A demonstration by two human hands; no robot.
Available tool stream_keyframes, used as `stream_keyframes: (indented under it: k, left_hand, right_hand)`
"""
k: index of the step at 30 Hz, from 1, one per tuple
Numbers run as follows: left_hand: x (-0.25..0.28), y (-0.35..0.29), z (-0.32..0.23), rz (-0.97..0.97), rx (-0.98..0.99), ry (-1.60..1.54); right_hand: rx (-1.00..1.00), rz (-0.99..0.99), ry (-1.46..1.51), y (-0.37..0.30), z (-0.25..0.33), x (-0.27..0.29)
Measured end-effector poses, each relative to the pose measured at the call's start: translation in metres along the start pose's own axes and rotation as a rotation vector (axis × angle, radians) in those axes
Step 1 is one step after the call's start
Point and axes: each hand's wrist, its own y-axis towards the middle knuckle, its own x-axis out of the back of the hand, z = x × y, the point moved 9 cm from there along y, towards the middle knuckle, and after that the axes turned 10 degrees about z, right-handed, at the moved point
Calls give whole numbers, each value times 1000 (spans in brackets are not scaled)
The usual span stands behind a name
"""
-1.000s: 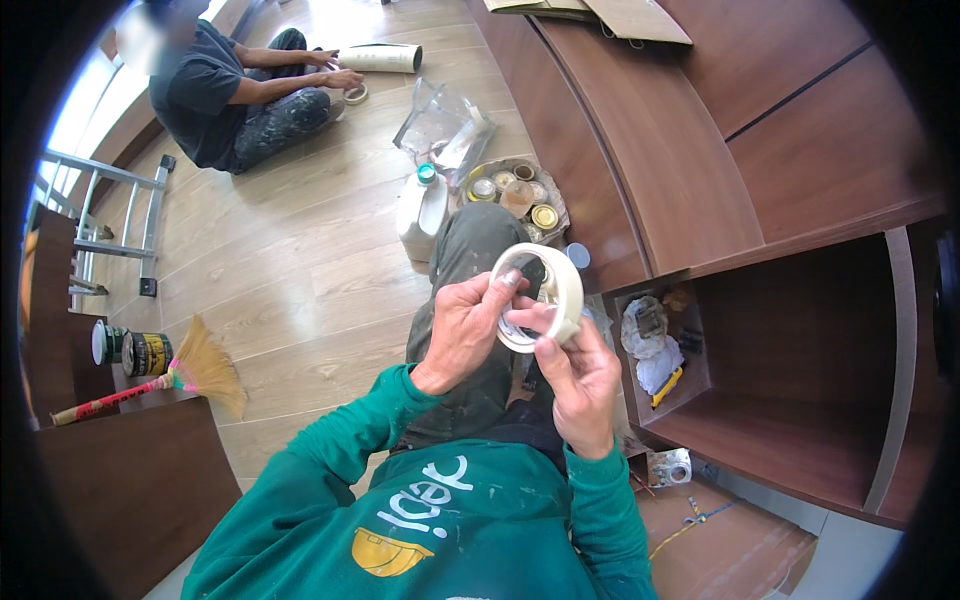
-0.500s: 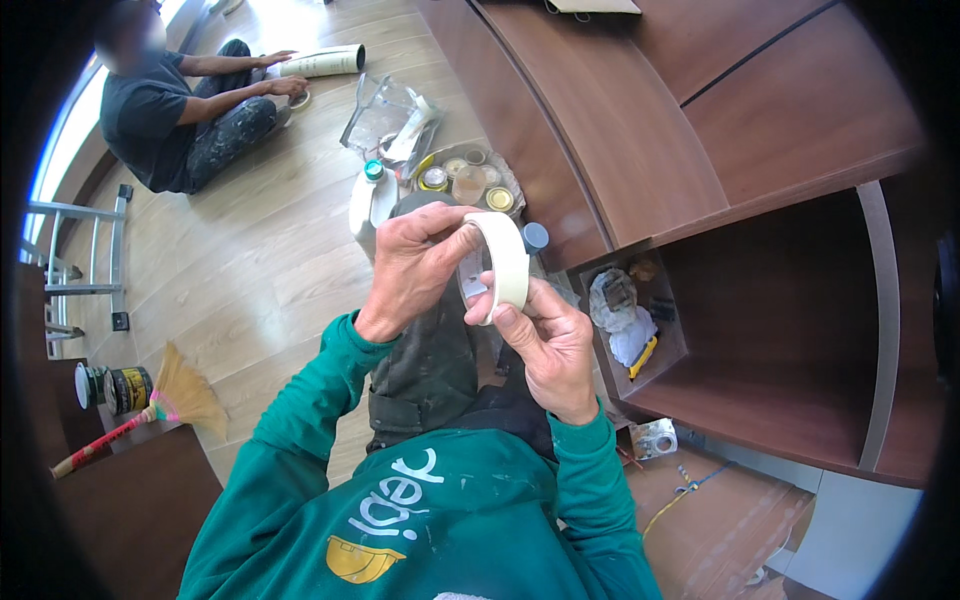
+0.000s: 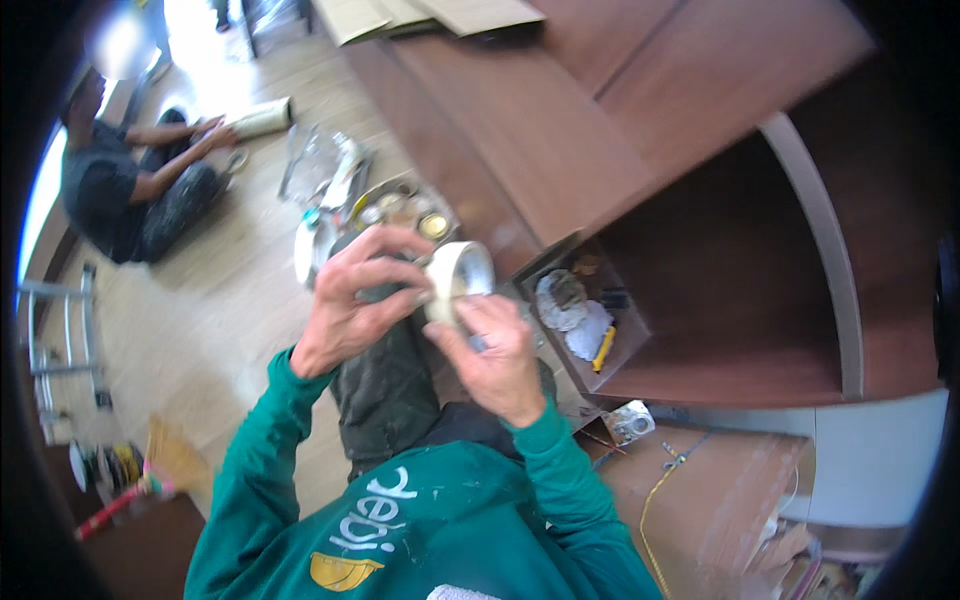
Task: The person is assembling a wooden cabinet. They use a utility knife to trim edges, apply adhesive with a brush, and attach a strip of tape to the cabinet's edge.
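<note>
A roll of cream masking tape (image 3: 446,272) is held up between my hands, above my dark trousers, its hollow core turned toward the right. My right hand (image 3: 490,355) grips the lower part of the roll, with thumb and fingers closed on it. At the roll's left side, my left hand (image 3: 362,295) has its thumb and fingertips pinched against the tape's outer face. Motion blurs the fingertips, and a loose tape end cannot be made out.
A brown wooden cabinet (image 3: 560,130) fills the right, with a compartment holding rags and a yellow cutter (image 3: 603,350). Ahead stand a white jug (image 3: 315,245) and a tray of jars (image 3: 405,205). Another person (image 3: 130,185) sits far left near a metal ladder (image 3: 62,330); a broom (image 3: 175,460) lies lower left.
The tape roll has turned so its core faces more to the right. My left hand has shifted from its upper edge to its left side. The whole view has swung.
</note>
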Motion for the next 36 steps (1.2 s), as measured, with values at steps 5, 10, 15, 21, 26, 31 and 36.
stream_keyframes:
  k: [5,10,15,21,26,31,36]
  left_hand:
    - [-12,6,-20,-50,-138,197]
    - [-32,-1,-49,-24,-387,398]
    - [-22,-15,-50,-232,-349,341]
    - [-60,-28,-20,-67,7,-90]
    - [-95,-5,-17,179,-23,-341]
    - [-33,58,-17,109,-198,-152]
    - [-18,161,-14,125,-486,-80]
  right_hand:
    - [-360,-183,508,-18,-37,-12]
    - [-355,-200,449,-23,-49,-17]
    - [-349,-286,568,-25,-50,-11]
    - [-295,-679,826,-42,-63,16]
    - [-280,-491,639,-36,-48,71]
    - [-14,-451,-740,-30,73,297]
    - [-703,-14,-460,26,-35,484]
